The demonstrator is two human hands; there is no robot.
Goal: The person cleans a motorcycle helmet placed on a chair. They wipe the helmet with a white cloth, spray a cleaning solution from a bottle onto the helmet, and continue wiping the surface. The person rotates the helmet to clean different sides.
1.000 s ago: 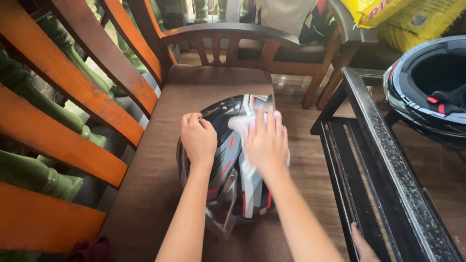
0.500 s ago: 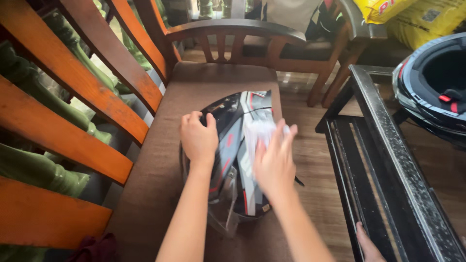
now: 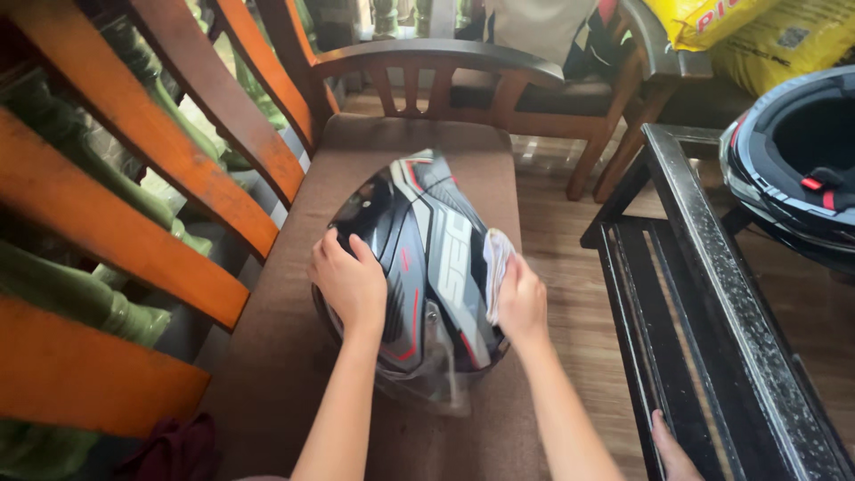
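Setting: wooden bench (image 3: 178, 187) with a brown seat cushion (image 3: 294, 356); black slatted rack (image 3: 704, 294) beside it.
Helmet: your black, grey and red helmet (image 3: 419, 258) lies on the cushion, shell up.
Left hand: your left hand (image 3: 349, 283) lies spread on the shell, apparently steadying it.
Right hand: your right hand (image 3: 521, 301) presses a folded white cloth (image 3: 495, 267) against the helmet's right flank.
Nearby: a second helmet (image 3: 793, 160) sits upturned on the rack.

Open brown seat cushion (image 3: 267, 356) lies at nine o'clock of the helmet (image 3: 419, 258); orange backrest slats (image 3: 160, 178) wall it beyond. At three o'clock, the black metal rack (image 3: 704, 294) narrows the floor gap.
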